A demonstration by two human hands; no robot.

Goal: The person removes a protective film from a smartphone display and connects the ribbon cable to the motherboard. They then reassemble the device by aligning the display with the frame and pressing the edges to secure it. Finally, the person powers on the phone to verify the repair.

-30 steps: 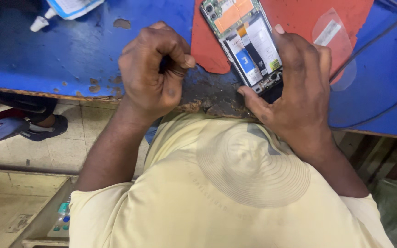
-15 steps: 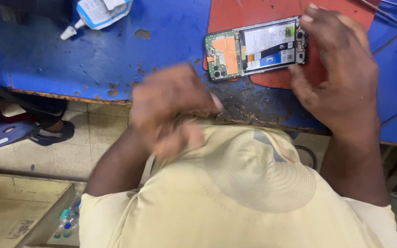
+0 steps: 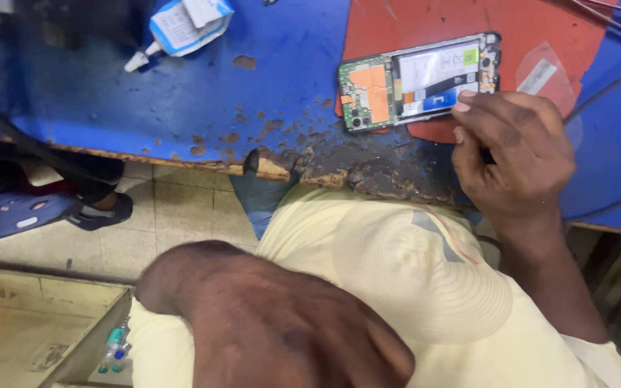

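Left hand [image 3: 281,330] lowered, seemingly off-bench.

A small white squeeze bottle with a blue-and-white label [image 3: 181,25] lies at the worktop's [image 3: 253,93] far edge. On the red mat [image 3: 425,21], the opened phone's white battery label [image 3: 432,70] shows; a clear film with a white sticker [image 3: 538,75] lies beside it.

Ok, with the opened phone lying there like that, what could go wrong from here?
The opened phone lies with its circuit board and battery bare, and the right hand touches it only with fingertips, so a push could slide it or stress a part. The worn table edge is close, so it might drop. The glue bottle lies on its side and could leak onto the blue table.
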